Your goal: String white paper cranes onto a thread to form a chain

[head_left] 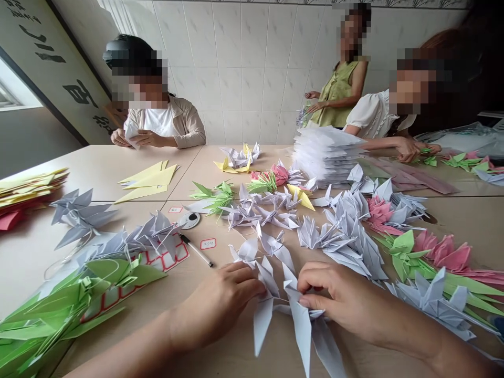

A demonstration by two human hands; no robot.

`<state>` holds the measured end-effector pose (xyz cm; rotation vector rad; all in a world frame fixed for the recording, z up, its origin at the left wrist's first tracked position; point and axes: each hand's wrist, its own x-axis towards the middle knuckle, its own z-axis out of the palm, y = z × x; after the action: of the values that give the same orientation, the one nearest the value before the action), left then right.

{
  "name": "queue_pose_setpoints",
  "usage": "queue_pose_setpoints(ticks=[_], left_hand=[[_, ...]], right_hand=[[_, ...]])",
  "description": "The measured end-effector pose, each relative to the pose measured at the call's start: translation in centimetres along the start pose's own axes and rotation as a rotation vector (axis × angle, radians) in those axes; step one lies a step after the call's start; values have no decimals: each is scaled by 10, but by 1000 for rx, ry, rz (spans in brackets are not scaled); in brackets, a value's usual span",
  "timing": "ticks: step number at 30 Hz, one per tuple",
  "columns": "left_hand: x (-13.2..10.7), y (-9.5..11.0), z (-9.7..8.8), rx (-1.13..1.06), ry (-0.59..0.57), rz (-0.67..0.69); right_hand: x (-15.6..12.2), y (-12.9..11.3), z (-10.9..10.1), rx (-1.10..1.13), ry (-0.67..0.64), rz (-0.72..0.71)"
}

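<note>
In the head view, my left hand (226, 302) pinches a white paper crane (263, 315) by its side, near the front of the table. Facing it, my right hand (334, 294) grips another white paper crane (300, 315) between thumb and fingers. The two cranes stand close together, with a thin gap between them at the top. More white folded paper hangs below my right hand, partly hidden. Just beyond my fingers lie other white paper cranes (275, 247), close to the ones I hold.
Green cranes (102, 283) lie front left, beside a black pen (197, 250). White, pink (444, 251) and green cranes spread over the right side. A tall stack of white paper (326, 152) stands behind, yellow sheets (151, 178) at back left. Three other people are around the table (189, 168).
</note>
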<state>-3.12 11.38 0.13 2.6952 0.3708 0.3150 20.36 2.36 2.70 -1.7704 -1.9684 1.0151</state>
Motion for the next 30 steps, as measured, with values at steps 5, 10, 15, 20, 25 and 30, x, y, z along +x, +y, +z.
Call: queue_pose_setpoints(ticks=[5, 10, 15, 20, 25, 30], left_hand=[[-2, -3, -2, 34, -19, -26], [-3, -10, -2, 66, 4, -53], [-1, -12, -1, 88, 29, -62], [0, -12, -1, 125, 101, -54], [-2, -3, -4, 130, 290, -44], [-1, 6, -2, 179, 289, 27]], right_hand=[[-3, -1, -7, 2, -10, 4], [0, 3, -5, 12, 42, 0], [3, 6, -5, 41, 101, -40], [-9, 3, -20, -7, 99, -13], [-20, -1, -31, -36, 44, 46], [-10, -1, -13, -93, 24, -39]])
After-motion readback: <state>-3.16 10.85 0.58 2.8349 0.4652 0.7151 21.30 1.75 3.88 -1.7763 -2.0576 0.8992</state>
